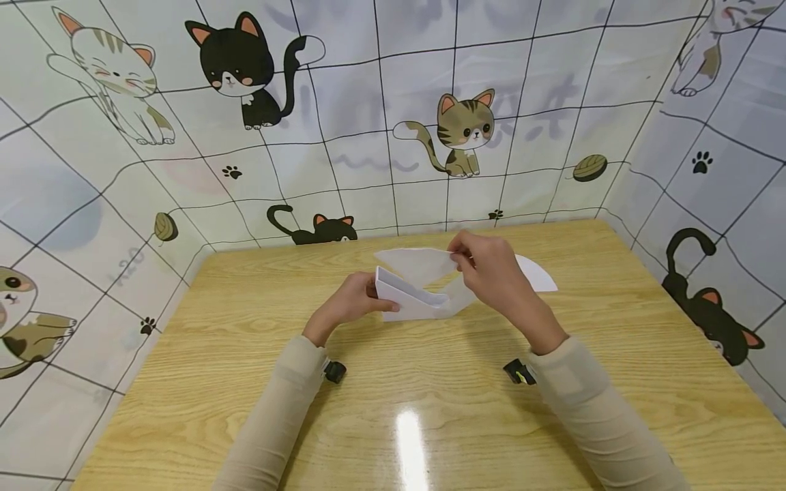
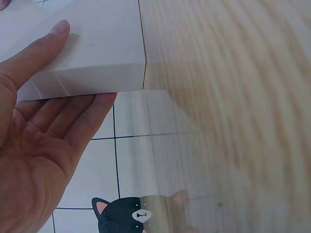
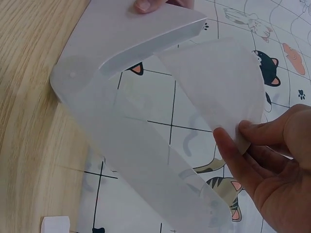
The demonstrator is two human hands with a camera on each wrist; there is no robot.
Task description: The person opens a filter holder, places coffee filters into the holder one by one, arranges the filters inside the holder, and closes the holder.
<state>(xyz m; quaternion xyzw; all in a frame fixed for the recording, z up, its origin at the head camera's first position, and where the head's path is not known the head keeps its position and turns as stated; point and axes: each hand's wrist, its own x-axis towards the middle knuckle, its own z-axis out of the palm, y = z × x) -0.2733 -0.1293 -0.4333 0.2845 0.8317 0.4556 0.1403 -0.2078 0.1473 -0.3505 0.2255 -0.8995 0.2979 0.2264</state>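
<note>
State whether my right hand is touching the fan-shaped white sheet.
Touching. The right wrist view shows it plainly: your right hand pinches the fan-shaped white sheet near its edge between thumb and fingers.

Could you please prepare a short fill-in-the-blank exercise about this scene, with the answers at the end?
1. In the head view, the left hand grips the white, box-like, plastic-looking case, its ____ across the near side.
2. Of this case and the thin, white, fan-shaped sheet, the right hand pinches the ____.
3. The animals printed on the white, grid-lined wall covering are all ____.

Missing words: thumb; sheet; cats.
</note>
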